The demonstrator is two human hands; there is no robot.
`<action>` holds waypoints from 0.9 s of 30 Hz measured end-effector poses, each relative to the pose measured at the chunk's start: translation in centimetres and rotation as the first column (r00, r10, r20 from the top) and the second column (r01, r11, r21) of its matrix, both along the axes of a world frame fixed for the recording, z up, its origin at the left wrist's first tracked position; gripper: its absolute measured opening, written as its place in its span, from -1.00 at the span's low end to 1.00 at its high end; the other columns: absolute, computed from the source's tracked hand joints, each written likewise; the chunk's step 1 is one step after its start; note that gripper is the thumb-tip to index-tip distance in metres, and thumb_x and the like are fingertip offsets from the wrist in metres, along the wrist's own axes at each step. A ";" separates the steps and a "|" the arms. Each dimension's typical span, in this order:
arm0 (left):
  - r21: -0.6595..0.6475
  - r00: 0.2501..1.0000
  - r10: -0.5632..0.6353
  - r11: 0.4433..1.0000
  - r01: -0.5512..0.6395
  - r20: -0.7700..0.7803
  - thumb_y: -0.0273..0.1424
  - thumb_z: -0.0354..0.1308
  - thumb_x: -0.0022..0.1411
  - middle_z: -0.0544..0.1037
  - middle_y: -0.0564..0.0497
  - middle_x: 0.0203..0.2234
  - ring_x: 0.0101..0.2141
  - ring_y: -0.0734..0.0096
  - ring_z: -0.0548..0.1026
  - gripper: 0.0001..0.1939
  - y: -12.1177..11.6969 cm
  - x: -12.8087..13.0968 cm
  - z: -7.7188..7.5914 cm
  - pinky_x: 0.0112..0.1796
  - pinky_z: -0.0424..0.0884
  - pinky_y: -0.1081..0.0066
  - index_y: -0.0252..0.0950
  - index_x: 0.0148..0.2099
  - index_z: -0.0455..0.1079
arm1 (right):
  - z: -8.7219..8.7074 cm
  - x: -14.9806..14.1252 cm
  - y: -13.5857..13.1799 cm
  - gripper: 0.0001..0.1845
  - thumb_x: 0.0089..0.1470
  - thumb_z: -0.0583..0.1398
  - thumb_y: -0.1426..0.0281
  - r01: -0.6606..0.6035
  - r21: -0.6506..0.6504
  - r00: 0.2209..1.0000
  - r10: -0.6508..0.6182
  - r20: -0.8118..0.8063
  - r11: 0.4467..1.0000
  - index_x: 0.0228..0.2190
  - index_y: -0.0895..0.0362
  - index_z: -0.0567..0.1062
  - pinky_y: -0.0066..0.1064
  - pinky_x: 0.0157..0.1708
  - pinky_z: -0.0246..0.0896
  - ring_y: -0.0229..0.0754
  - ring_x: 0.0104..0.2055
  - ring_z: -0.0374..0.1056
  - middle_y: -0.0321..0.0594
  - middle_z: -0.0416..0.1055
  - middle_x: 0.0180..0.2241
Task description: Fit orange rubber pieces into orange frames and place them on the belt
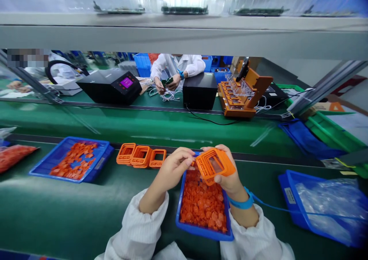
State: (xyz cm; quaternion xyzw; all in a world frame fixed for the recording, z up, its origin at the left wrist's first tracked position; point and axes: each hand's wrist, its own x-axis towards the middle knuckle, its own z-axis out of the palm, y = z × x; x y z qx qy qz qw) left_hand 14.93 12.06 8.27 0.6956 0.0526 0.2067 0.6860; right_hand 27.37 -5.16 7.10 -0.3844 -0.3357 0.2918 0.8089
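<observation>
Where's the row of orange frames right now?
Head view, left of centre: the row of orange frames sits on the green bench, between a blue tray and the left hand.

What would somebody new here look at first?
Probably the bright orange square frame in the right hand, held over a blue bin of small orange pieces. Next, maybe the glowing purple screen on a black box, toward the left of the far bench.

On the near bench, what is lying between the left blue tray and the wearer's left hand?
Several orange frames lie between the left blue tray and the left hand, as the head view shows.
</observation>
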 end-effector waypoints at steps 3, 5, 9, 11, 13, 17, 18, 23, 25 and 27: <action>0.195 1.000 0.023 0.980 -0.026 0.014 -0.19 0.11 0.54 0.52 -0.17 -0.05 -0.02 0.24 0.55 -0.67 -0.4 0.2 -0.2 -0.10 0.62 0.33 -0.32 -0.17 0.51 | -0.2 -0.4 0.4 -0.14 -0.11 0.65 0.21 -0.018 0.009 1.000 0.018 0.010 1.000 0.11 -0.04 0.39 -0.17 0.13 0.52 0.01 0.16 0.54 -0.04 0.54 0.16; 0.289 0.998 0.059 0.955 -0.061 0.013 -0.26 0.11 0.53 0.55 -0.13 -0.14 -0.06 0.27 0.54 -0.75 -0.5 0.3 -0.5 -0.02 0.54 0.32 -0.30 -0.17 0.49 | -0.4 -0.7 0.6 -0.15 -0.10 0.65 0.22 -0.012 0.001 1.000 0.012 0.000 1.000 0.13 -0.05 0.40 -0.21 0.14 0.51 -0.03 0.17 0.53 -0.06 0.53 0.16; 0.160 0.994 0.065 0.986 -0.050 -0.089 -0.25 0.20 0.44 0.58 -0.08 -0.17 -0.19 0.33 0.55 -0.77 -0.4 0.3 -0.8 -0.14 0.51 0.40 -0.29 0.01 0.41 | -0.4 -1.2 1.0 -0.15 -0.11 0.65 0.22 -0.023 -0.011 1.000 0.024 0.017 1.000 0.11 -0.04 0.40 -0.18 0.18 0.47 0.01 0.18 0.52 -0.04 0.54 0.15; 0.143 0.987 -0.005 0.989 0.028 -0.159 -0.22 0.14 0.48 0.61 -0.09 -0.14 -0.25 0.35 0.55 -0.70 -0.2 0.2 -0.6 -0.21 0.50 0.41 -0.31 0.09 0.42 | -0.5 -1.3 1.1 -0.17 -0.08 0.64 0.24 -0.051 0.002 0.999 0.051 0.015 0.999 0.11 -0.05 0.40 -0.20 0.16 0.48 -0.01 0.16 0.53 -0.06 0.53 0.14; 0.218 0.978 -0.072 0.969 0.114 -0.195 -0.20 0.03 0.54 0.63 -0.10 -0.11 -0.25 0.33 0.56 -0.64 0.0 0.2 -0.3 -0.18 0.50 0.38 -0.32 0.13 0.48 | -0.6 -1.2 1.2 -0.18 -0.06 0.63 0.26 -0.078 0.016 0.997 0.078 0.001 0.997 0.13 -0.06 0.40 -0.22 0.15 0.48 -0.03 0.14 0.53 -0.09 0.53 0.14; 0.353 0.981 -0.085 0.925 0.143 -0.173 -0.16 -0.10 0.61 0.65 -0.10 -0.10 -0.09 0.22 0.58 -0.56 0.2 0.2 -0.1 0.02 0.46 0.29 -0.31 0.04 0.53 | -1.1 -1.1 1.3 -0.14 -0.12 0.65 0.23 -0.100 -0.005 0.994 0.099 -0.040 0.995 0.12 -0.05 0.40 -0.20 0.18 0.44 0.01 0.16 0.51 -0.09 0.52 0.14; 0.372 0.982 -0.076 0.918 0.136 -0.170 -0.14 -0.12 0.62 0.65 -0.10 -0.11 -0.07 0.21 0.58 -0.55 0.2 0.2 -0.1 0.03 0.45 0.29 -0.31 0.02 0.52 | -1.2 -1.1 1.2 -0.12 -0.14 0.66 0.22 -0.103 -0.019 0.993 0.102 -0.052 0.995 0.12 -0.05 0.40 -0.21 0.18 0.44 0.01 0.17 0.50 -0.10 0.51 0.14; 0.452 0.990 -0.038 0.887 0.096 -0.136 -0.08 -0.14 0.63 0.64 -0.14 -0.09 -0.07 0.17 0.58 -0.53 0.0 0.1 -0.6 0.01 0.44 0.26 -0.29 -0.02 0.47 | -1.6 -1.3 1.1 -0.11 -0.16 0.67 0.28 -0.121 -0.035 0.990 0.118 -0.073 0.992 0.13 -0.10 0.43 -0.32 0.12 0.43 -0.04 0.15 0.49 -0.18 0.48 0.13; 0.457 0.995 -0.019 0.887 0.064 -0.103 -0.09 -0.15 0.64 0.63 -0.15 -0.08 -0.07 0.17 0.58 -0.53 -0.3 0.2 -0.6 0.00 0.43 0.25 -0.30 0.00 0.46 | -1.5 -1.4 1.1 -0.12 -0.15 0.67 0.28 -0.124 -0.025 0.990 0.122 -0.065 0.992 0.13 -0.10 0.44 -0.33 0.13 0.42 -0.05 0.16 0.48 -0.19 0.47 0.14; 0.451 0.996 -0.020 0.891 0.057 -0.086 -0.11 -0.15 0.64 0.63 -0.14 -0.13 -0.12 0.19 0.57 -0.53 -0.6 0.4 -0.5 -0.04 0.42 0.26 -0.30 -0.05 0.46 | -1.4 -1.3 1.1 -0.13 -0.15 0.67 0.26 -0.126 -0.006 0.990 0.125 -0.070 0.992 0.13 -0.11 0.45 -0.31 0.14 0.43 -0.04 0.17 0.48 -0.19 0.48 0.14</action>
